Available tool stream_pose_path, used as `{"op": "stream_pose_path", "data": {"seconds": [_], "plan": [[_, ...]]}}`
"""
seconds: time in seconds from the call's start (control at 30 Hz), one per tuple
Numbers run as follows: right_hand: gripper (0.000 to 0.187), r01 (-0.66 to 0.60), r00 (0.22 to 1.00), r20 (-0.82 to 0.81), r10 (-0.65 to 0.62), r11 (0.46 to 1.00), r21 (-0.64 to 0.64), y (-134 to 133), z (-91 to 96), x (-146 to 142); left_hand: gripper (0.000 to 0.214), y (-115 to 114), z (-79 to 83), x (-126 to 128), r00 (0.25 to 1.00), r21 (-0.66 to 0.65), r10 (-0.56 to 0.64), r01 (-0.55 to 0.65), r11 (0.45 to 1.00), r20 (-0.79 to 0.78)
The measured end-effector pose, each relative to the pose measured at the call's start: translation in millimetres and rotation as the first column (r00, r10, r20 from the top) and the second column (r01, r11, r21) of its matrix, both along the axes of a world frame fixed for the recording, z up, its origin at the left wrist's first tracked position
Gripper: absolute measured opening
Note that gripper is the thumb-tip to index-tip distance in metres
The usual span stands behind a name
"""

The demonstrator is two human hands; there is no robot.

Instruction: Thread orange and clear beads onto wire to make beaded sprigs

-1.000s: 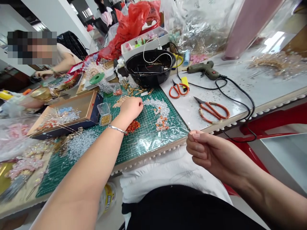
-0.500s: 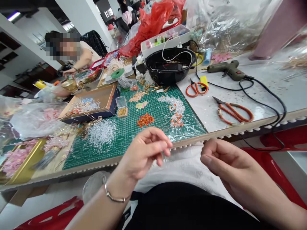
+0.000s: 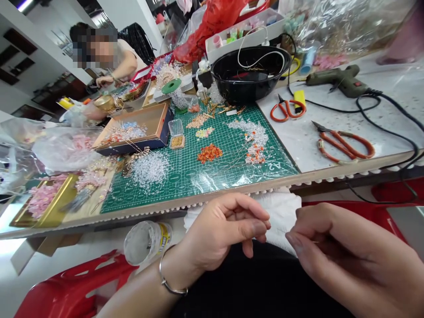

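The person's left hand (image 3: 221, 232) and right hand (image 3: 344, 260) are up close, just apart, over a white cloth (image 3: 281, 212) on their lap. Both hands are curled, with the fingers in a narrow pinch. I cannot tell if they hold something very thin. A silver bangle (image 3: 168, 277) sits on the left wrist. Past the hands is a green cutting mat (image 3: 188, 192) with a heap of clear beads (image 3: 149, 170) and a patch of orange beads (image 3: 209, 153) on it. Farther on are a black bowl (image 3: 251, 90), red-handled scissors (image 3: 346, 145) and a glue gun (image 3: 338, 81). Far off, another person (image 3: 121, 66) works at the table.
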State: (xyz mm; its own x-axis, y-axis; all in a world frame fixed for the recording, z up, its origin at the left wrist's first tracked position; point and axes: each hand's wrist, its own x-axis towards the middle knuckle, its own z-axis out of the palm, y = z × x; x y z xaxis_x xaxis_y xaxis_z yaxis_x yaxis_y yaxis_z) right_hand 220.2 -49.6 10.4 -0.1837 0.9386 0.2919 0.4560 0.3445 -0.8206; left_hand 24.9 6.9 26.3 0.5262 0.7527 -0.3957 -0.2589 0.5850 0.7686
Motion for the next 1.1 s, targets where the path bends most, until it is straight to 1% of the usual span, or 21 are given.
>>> {"op": "stream_pose_path", "data": {"seconds": [0.1,0.23,0.43,0.63,0.77,0.83,0.97,1.1], "plan": [[0.016,0.0,1.0,0.004,0.0,1.0,0.005,-0.3,1.1,0.2,0.025,-1.2,1.4,0.3,1.0,0.009,-0.002,0.002,1.0,-0.013],[0.016,-0.012,1.0,0.022,0.012,1.0,-0.012,1.0,-0.1,-0.3,0.02,-1.7,0.6,-0.7,1.0,0.013,-0.022,0.022,1.0,0.018],[0.015,-0.009,0.999,0.039,0.01,0.999,-0.037,1.2,-1.4,0.0,0.023,-1.9,-1.9,-0.7,0.999,0.011,-0.042,0.041,0.999,0.023],[0.014,0.008,0.997,0.072,-0.008,1.0,0.005,0.6,-1.8,2.1,0.026,-1.8,-2.2,0.3,0.997,0.075,-0.034,0.04,0.996,-0.074],[0.015,-0.02,0.999,0.047,0.017,0.998,0.065,3.4,0.1,2.3,0.025,-1.1,-3.4,2.0,0.997,0.057,-0.035,0.039,0.998,-0.064],[0.015,-0.013,0.998,0.055,0.009,0.997,0.082,4.6,0.0,2.1,0.027,-1.0,-4.2,2.7,0.996,0.053,-0.041,0.045,0.998,-0.073],[0.014,-0.001,0.997,0.075,-0.006,0.995,0.095,5.9,-3.4,1.8,0.029,-1.0,-4.6,3.7,0.992,0.046,-0.052,0.058,0.997,-0.119],[0.015,0.013,0.997,0.078,-0.019,0.997,0.083,5.9,-6.0,1.6,0.028,-0.4,-5.5,4.1,0.993,0.043,-0.047,0.052,0.998,-0.106]]}}
